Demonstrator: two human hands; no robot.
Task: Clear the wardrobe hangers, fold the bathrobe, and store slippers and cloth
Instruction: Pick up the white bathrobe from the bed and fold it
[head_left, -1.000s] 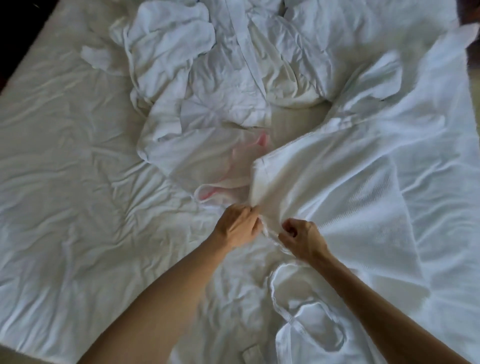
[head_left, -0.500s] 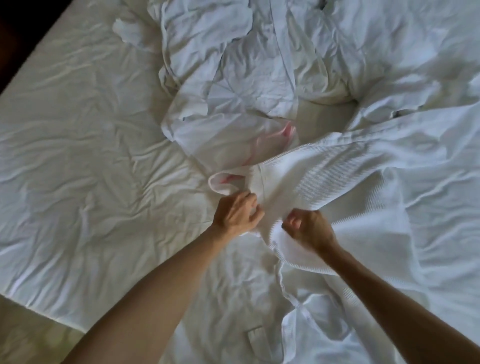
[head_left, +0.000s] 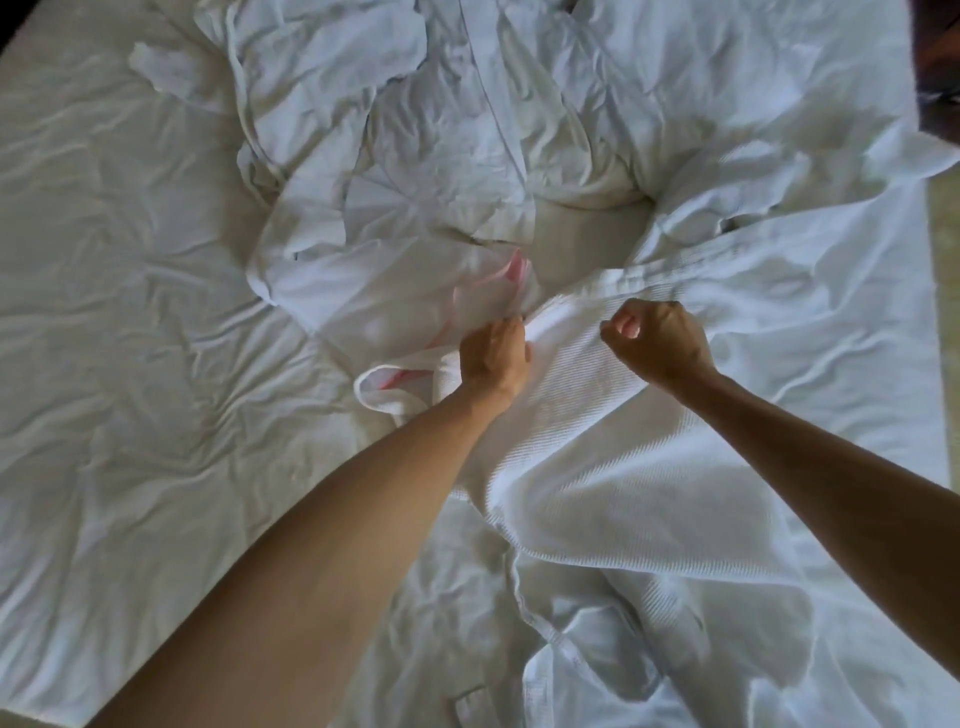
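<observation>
You have one white waffle-weave bathrobe (head_left: 649, 467) spread on the rumpled white bedsheet (head_left: 130, 312). Your left hand (head_left: 493, 358) and right hand (head_left: 657, 338) both pinch its folded edge. One crumpled white garment pile (head_left: 415, 156) lies just beyond; open sheet lies to your left.

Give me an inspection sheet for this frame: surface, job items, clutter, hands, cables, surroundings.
Surface: bed with a wrinkled white sheet.
Job's things: white waffle bathrobe spread over the right side, an edge lifted; no hangers or slippers seen.
Clutter: crumpled white garments heaped at the far side; pink-trimmed white cloth beside the robe edge.
Hands: left hand grips the robe edge; right hand fisted on robe fabric.
Cables: nothing seen.
Surroundings: dark strip at the far right corner, unclear.
</observation>
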